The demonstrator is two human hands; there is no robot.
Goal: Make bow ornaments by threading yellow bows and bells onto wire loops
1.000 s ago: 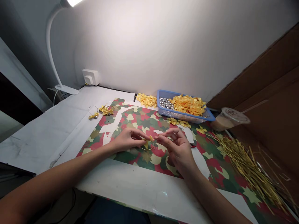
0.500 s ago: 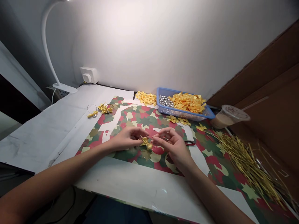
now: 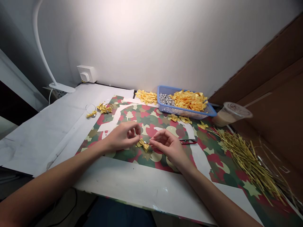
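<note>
A yellow ribbon bow (image 3: 142, 145) with a small silvery bit at its edge is between my hands, above the patterned sheet (image 3: 146, 121). My left hand (image 3: 124, 136) is curled, thumb and forefinger pressed together just above and left of the bow. Whatever is between those fingertips is too small to make out. My right hand (image 3: 169, 145) pinches at the bow's right side, beside the silvery bit; what exactly it grips is not clear. Partly behind the right hand lies a slim red and dark tool (image 3: 188, 142).
A blue basket (image 3: 184, 112) holds yellow bows and silver beads. A pile of yellow pieces (image 3: 146, 97) is beside it. Bows with wire rings (image 3: 104, 108) lie at left. At right are a lidded drink cup (image 3: 233, 115) and yellow-green stems (image 3: 243, 157). A lamp (image 3: 62, 87) stands back left.
The left fingers have come off the bow and curled just above it. The right hand has shifted slightly left, and more of the red tool shows. The view has moved slightly.
</note>
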